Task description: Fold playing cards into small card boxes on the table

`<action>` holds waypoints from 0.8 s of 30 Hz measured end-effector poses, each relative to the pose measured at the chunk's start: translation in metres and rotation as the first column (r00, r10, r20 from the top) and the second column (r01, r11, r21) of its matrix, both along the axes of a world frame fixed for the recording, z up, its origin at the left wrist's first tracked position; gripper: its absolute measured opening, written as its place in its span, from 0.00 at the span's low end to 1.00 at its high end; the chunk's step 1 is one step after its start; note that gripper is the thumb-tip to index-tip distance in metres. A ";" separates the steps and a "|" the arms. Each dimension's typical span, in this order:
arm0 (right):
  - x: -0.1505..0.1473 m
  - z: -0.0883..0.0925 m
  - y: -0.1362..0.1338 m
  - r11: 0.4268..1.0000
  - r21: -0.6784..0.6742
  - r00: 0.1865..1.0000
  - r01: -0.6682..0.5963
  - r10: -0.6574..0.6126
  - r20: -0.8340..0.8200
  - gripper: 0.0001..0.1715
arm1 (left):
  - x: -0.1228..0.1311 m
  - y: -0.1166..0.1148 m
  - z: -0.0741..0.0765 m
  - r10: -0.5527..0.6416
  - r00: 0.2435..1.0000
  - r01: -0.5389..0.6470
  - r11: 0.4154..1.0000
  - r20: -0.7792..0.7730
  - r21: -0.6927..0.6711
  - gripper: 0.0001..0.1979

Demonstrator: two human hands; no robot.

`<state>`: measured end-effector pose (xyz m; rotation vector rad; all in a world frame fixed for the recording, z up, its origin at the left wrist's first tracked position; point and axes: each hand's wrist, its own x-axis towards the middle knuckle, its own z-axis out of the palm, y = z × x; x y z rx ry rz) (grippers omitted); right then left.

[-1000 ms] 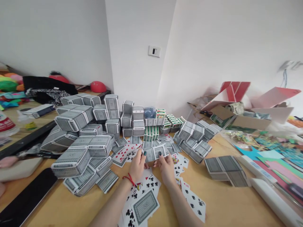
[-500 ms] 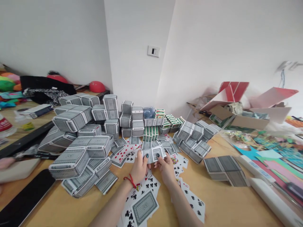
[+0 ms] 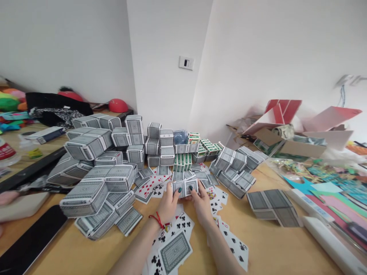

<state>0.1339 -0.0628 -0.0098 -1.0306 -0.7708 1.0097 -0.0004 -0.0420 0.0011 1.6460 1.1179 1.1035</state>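
Observation:
Two grey-backed playing cards (image 3: 185, 188), side by side and backs up, are held between my hands near the middle. My left hand (image 3: 169, 201), a red string at its wrist, pinches the left end with its thumb on top. My right hand (image 3: 200, 202) grips the right end the same way. Fingers under the cards are mostly hidden. Loose cards, several face up, lie below and beside my hands, with one card back (image 3: 175, 250) at the front. Behind stand stacked blocks made of cards (image 3: 134, 131) and green-and-white card boxes (image 3: 182, 162).
More card blocks (image 3: 233, 168) stand at right, near a flat card piece (image 3: 273, 206). A white bar (image 3: 335, 244) and coloured paper lie farther right. Open cartons (image 3: 301, 147) are behind. A black flat object (image 3: 31, 240) lies at front left.
The held cards now lie more evenly side by side, where before they were fanned and tilted at the right end. My right fingers have shifted slightly around their edge.

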 end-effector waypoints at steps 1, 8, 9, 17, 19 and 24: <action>-0.001 0.001 -0.001 1.000 -0.011 1.000 -0.020 0.020 -0.003 0.35 | 0.000 0.001 -0.002 -0.007 1.000 0.007 0.999 0.004 -0.045 0.17; -0.006 0.007 -0.003 0.997 -0.041 0.986 0.070 -0.075 -0.149 0.43 | 0.003 -0.008 0.005 -0.110 0.994 0.111 0.994 0.022 -0.007 0.16; -0.006 0.008 -0.003 0.996 -0.048 0.978 0.080 -0.088 -0.189 0.41 | 0.004 -0.010 0.009 -0.148 0.989 0.147 0.989 0.026 0.016 0.16; -0.002 0.011 -0.003 0.998 -0.062 0.963 0.017 -0.033 -0.267 0.36 | 0.001 -0.010 0.014 -0.276 0.953 0.280 0.960 0.124 -0.014 0.20; -0.002 0.009 -0.003 0.998 -0.053 0.959 0.031 -0.045 -0.279 0.38 | 0.003 -0.007 0.007 -0.263 0.928 0.297 0.950 0.263 -0.097 0.21; -0.001 0.006 -0.003 0.995 -0.059 0.974 0.077 -0.088 -0.207 0.38 | 0.009 0.002 -0.004 -0.199 0.736 0.455 0.853 0.647 -0.255 0.23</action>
